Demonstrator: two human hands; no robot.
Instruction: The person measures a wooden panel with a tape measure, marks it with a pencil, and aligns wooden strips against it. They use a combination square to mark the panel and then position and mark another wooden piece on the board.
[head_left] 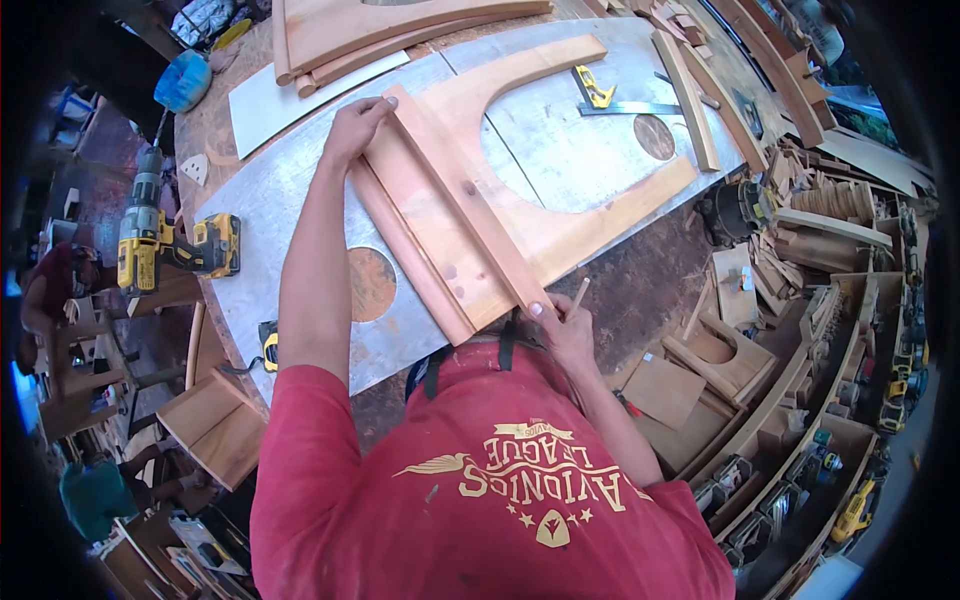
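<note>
A long wooden strip (465, 205) lies across a U-shaped wooden panel (520, 240) on the metal-topped bench (225, 210). At its far end, my left hand (362, 128) is closed around the strip, fingers over the edge. My right hand (565, 332) grips the near end with the thumb on top, and a pencil (581, 293) sticks up from its fingers. Left of the strip, a rounded wooden rail (410, 250) runs along the panel's edge. Beyond the panel's opening lies a combination square (597, 88) with a yellow head.
A yellow drill (165, 230) stands at the bench's left edge, with a tape measure (268, 345) nearer me. More wooden frames (400, 20) lie at the back. Two wood strips (690, 105) rest at the right, near a dark power tool (738, 212). A co-worker (100, 495) is at lower left.
</note>
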